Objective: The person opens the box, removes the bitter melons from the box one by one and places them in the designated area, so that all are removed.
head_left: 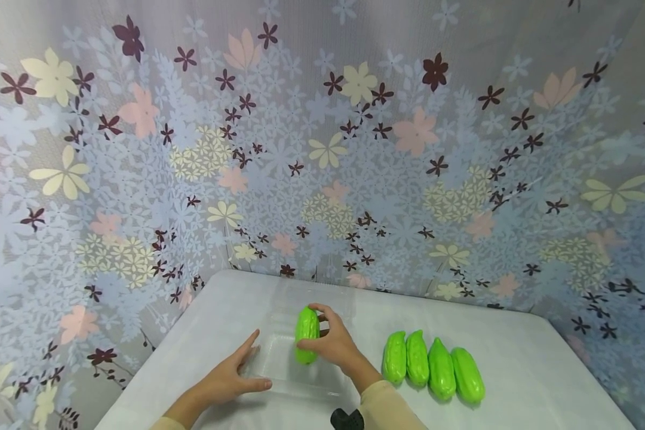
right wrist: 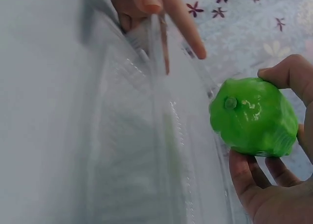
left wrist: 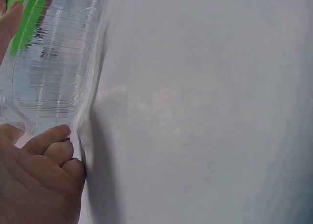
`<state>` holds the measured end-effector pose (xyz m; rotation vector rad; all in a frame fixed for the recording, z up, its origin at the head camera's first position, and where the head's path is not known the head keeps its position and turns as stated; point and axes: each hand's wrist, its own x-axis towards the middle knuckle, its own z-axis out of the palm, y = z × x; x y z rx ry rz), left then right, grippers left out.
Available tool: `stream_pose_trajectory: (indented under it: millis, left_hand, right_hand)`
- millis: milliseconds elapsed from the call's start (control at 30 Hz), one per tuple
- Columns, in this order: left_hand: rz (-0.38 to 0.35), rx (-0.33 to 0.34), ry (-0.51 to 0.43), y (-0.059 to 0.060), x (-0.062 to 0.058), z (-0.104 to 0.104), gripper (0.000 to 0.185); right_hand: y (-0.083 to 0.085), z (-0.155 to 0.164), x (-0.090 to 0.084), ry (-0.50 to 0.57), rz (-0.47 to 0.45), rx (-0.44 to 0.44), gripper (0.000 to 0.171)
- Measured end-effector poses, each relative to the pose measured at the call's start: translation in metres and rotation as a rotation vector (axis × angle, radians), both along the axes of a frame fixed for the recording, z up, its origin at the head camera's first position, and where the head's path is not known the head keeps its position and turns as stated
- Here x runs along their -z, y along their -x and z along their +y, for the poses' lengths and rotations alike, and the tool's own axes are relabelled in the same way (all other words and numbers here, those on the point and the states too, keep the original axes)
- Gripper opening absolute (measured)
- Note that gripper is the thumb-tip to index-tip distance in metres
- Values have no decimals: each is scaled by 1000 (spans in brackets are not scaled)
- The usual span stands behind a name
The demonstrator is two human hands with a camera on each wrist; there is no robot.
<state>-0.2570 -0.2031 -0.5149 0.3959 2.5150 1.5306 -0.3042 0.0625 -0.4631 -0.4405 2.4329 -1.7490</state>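
A clear plastic tray (head_left: pixel 279 364) lies on the white surface (head_left: pixel 516 358) at the middle of the head view, its open lid reaching toward twelve o'clock. Nothing can be seen lying inside it; its walls are so transparent that the edges are hard to trace. The right hand (head_left: pixel 330 341) grips a green toy cucumber (head_left: pixel 307 326), fingers and thumb curled around it, and holds it over the tray, tipped on end. In the right wrist view its stem end faces the camera. The left hand (head_left: pixel 231 376) lies flat on the surface at the tray's nine o'clock side, fingers straight, fingertips touching the tray's rim. Four more green cucumbers (head_left: pixel 432 365) lie side by side at the tray's three o'clock, well apart from it. A flowered cloth (head_left: pixel 322 137) hangs behind the surface. Both forearms are cut off at the bottom edge.
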Motion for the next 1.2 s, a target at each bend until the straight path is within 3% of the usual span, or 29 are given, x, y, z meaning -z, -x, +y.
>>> stream_pose_trajectory:
  millis: [333,967,1200]
  left_hand:
    - [3,4,1,-3,-2,0,111]
    - [8,3,6,-5,-3,0,112]
    - [-8,24,-3,-2,-3,0,113]
  right_hand:
    - [-1,36,-6,56,-49,-32,83]
    - [-4,115,-11,-28,-36,201,80]
    - [-4,150,-13,-89,-32,231,80]
